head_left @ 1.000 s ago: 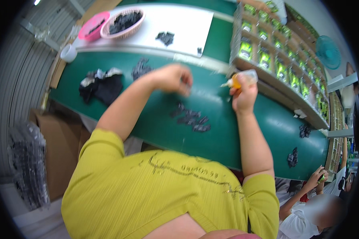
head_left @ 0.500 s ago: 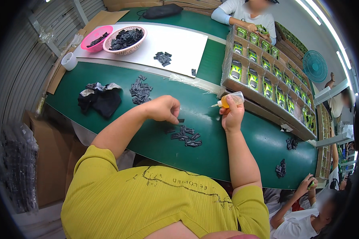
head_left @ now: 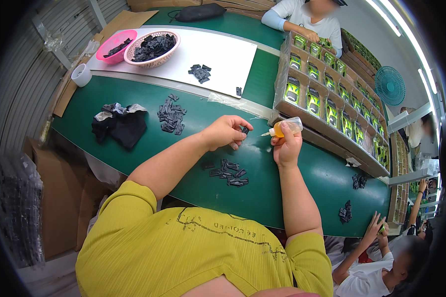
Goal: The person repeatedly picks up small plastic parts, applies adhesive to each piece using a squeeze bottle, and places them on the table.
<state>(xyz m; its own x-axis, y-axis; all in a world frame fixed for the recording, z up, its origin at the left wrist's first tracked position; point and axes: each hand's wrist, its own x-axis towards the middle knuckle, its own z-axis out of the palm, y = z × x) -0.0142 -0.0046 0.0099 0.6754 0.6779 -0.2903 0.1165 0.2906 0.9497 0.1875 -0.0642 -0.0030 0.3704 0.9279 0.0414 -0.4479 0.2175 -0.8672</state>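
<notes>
Between the fingertips of my left hand (head_left: 228, 132) is a small black plastic piece (head_left: 245, 130). My right hand (head_left: 287, 148) grips a clear squeeze bottle (head_left: 289, 127) of amber liquid, tilted so its thin nozzle points left at the black piece, with a small gap between them. Below my left hand lies a loose pile of black pieces (head_left: 227, 172) on the green table (head_left: 193, 190). Another pile of such pieces (head_left: 172, 117) is to the left of my left forearm.
A white board (head_left: 223, 54) carries a pink bowl (head_left: 104, 52), a woven basket (head_left: 151, 62) of black pieces and a small pile. A divided carton (head_left: 322, 94) of green-black packages borders the right side. Black cloth (head_left: 119, 126) lies left; co-workers sit beyond the carton and at lower right.
My left hand has lifted a black piece from beside the near pile and moved it right, up to the bottle's nozzle. My right hand stays nearly in place with the bottle.
</notes>
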